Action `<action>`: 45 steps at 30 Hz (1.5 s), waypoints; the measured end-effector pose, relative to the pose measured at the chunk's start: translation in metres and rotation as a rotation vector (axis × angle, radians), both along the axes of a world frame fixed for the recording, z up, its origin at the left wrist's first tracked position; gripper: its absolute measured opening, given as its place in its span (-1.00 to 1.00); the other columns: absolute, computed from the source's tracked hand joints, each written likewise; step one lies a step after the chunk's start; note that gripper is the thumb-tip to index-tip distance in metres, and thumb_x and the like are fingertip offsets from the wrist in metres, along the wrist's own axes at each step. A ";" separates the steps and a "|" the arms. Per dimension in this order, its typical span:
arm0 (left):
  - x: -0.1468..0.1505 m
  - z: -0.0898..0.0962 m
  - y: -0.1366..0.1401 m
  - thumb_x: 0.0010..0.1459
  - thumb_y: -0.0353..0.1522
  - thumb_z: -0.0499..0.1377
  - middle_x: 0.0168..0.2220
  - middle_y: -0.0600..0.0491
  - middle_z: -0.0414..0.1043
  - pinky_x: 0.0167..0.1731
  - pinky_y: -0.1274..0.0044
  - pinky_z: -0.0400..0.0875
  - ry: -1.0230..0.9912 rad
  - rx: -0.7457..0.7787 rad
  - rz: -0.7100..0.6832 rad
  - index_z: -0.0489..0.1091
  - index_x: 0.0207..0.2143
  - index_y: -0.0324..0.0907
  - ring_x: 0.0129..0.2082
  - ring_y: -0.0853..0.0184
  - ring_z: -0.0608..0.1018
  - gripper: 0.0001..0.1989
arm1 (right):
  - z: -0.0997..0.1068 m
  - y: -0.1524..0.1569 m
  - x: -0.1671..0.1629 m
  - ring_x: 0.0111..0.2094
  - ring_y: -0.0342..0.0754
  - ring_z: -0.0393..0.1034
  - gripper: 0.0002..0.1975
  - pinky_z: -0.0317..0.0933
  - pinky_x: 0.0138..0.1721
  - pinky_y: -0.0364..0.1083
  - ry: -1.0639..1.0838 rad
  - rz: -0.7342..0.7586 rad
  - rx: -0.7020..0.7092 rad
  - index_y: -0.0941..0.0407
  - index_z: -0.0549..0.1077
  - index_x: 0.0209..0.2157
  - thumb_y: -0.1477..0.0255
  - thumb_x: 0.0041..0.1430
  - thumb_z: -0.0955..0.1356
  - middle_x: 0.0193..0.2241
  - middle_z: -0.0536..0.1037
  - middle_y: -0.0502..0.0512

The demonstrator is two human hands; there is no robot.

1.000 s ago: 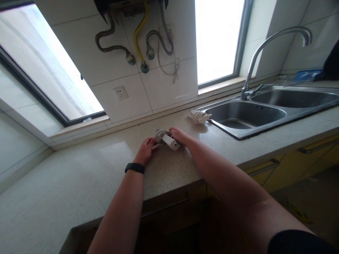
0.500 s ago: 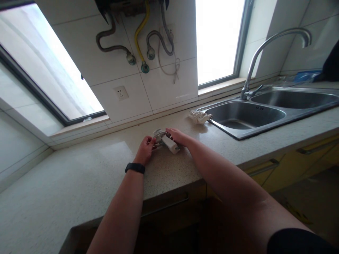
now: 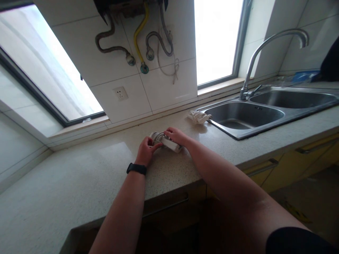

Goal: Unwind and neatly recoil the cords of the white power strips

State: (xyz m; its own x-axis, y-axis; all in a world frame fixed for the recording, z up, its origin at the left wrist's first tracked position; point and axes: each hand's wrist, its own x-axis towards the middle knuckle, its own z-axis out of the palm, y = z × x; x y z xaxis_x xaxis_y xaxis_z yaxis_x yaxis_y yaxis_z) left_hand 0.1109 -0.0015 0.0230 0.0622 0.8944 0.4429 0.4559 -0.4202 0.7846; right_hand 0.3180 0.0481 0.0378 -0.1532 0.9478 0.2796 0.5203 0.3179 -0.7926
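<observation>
A white block with its cord wound in loops, which looks like a power strip (image 3: 171,145), lies on the countertop between my hands. My left hand (image 3: 147,148), with a black band at the wrist, grips the looped cord at the left end, thumb toward the block. From the right, my right hand (image 3: 175,135) curls over the cord and the back of the block; some of its fingers are hidden. Farther back on the right, a second bundle of white cord (image 3: 198,117) sits against the corner of the sink.
To the right is a double steel sink (image 3: 242,135) with a curved faucet (image 3: 249,67). A wall socket (image 3: 120,94) and hanging hoses (image 3: 140,33) are ahead. The speckled countertop (image 3: 87,180) ends at a front edge above yellow drawers (image 3: 304,155).
The block has turned slightly and lies flatter along my right hand. My left hand has shifted slightly right, its thumb now stretched toward the block. The second cord bundle stays put.
</observation>
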 end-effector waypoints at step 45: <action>-0.002 0.005 0.001 0.20 0.09 0.06 0.05 -0.12 0.19 -0.36 0.48 0.63 -0.215 0.058 0.121 0.53 -0.10 -0.16 -0.06 0.28 0.47 -0.44 | 0.008 -0.011 -0.002 -0.34 -0.19 0.30 -0.71 0.08 -0.40 -0.21 0.043 0.213 0.024 0.28 0.50 -0.13 0.39 0.39 0.23 -0.28 0.47 0.12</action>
